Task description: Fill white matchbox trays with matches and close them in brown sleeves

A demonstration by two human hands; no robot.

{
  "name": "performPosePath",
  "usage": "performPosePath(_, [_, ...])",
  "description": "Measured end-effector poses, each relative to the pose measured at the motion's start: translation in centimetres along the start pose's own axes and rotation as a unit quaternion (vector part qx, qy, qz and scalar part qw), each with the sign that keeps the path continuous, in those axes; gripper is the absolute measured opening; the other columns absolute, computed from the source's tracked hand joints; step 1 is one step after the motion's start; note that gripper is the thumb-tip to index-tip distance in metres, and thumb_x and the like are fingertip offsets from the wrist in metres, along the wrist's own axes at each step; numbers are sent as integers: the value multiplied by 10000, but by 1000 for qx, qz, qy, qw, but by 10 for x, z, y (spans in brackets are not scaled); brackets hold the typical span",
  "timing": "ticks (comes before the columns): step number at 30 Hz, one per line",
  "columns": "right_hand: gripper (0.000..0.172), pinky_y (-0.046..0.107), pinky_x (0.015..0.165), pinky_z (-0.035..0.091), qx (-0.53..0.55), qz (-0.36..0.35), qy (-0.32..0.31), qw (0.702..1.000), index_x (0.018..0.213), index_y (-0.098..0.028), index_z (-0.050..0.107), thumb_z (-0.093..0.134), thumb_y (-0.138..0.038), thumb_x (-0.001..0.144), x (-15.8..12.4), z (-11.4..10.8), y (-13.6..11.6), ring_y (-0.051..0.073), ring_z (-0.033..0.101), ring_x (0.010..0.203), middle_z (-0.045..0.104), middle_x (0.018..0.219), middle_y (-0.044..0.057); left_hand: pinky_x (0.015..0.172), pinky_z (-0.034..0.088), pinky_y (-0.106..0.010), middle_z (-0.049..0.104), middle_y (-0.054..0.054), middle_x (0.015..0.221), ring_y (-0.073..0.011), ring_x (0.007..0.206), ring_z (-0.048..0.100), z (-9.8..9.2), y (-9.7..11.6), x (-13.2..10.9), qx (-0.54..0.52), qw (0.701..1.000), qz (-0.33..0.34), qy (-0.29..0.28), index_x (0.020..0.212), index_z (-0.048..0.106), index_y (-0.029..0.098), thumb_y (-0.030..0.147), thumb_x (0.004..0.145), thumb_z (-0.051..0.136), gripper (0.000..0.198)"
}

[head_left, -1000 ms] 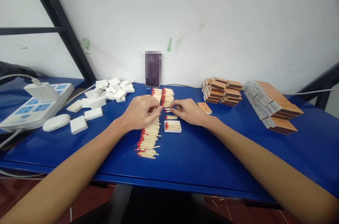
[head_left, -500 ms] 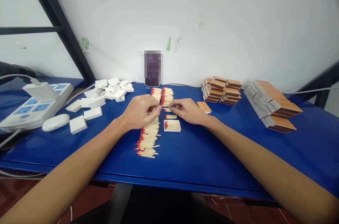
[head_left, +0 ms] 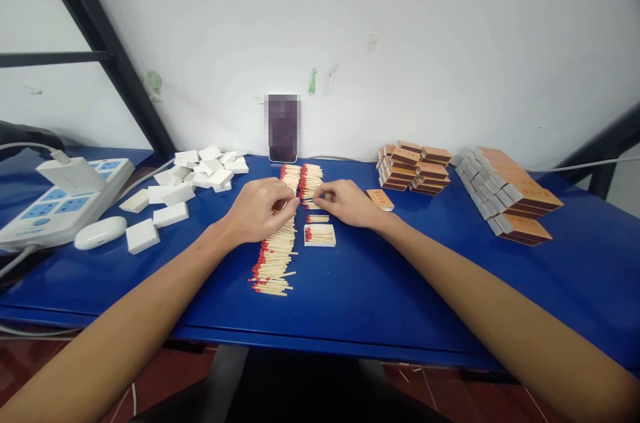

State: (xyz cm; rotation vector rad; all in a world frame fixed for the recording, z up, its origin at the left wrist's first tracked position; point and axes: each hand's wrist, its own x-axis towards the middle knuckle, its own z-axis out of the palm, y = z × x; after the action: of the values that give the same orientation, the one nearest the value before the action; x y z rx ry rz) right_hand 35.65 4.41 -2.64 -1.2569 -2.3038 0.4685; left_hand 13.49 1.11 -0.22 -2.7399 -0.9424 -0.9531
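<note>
We held our left hand (head_left: 260, 210) over the middle of the left row of matches (head_left: 273, 260), at the centre of the frame, thumb and forefinger tips brought close together; we could not tell whether that grip pinched a match. Our right hand (head_left: 347, 203) came in from the right, its thumb and forefinger bent over the lower part of the right row (head_left: 311, 176), and there too we could not tell whether anything sat between the tips. Both rows lay on the blue table (head_left: 375, 303), red heads mostly to the left. Just below our right fingertips lay a short row (head_left: 319, 218), and below it the white tray (head_left: 320, 245), with matches inside. The likeliest trouble, we judged, was a nudge: our left hand hid a stretch of its row, so a dropped palm could have scattered sticks we could not see. The two rows ran close, and a sideways brush could have mixed them. Lowering the right hand carelessly could have knocked the tray and jostled its loose contents, while pulling it back could have bumped the lone matchbox (head_left: 380, 200). The phone (head_left: 283, 130), leaning at upper centre, could have slid onto the rows if jolted.
</note>
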Motion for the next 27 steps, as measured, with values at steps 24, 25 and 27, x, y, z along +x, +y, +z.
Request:
performPosePath(24, [140,239,568,308,5,36,11,999,795,-200,698,562,-230,805,1,2,-5,103,495,572,618,638,-25,552,308,-273,466,25,536,-111,550,411,-2,0,1,1,1000,4,5,580,479,166,252,902,464,333])
performPosePath(25, [141,238,570,313,12,38,6,999,801,-194,701,565,-232,807,1,1,-5,103,496,573,617,637,-23,551,308,-272,465,25,535,-111,549,411,-2,0,1,0,1000,4,5,579,481,166,255,903,463,336])
performPosePath(27, [142,238,577,322,22,42,-1,999,810,-182,704,572,-237,809,2,0,-6,102,495,573,615,636,-20,551,309,-272,467,23,536,-112,550,413,-2,1,1,0,1000,3,5,578,484,167,260,903,461,340])
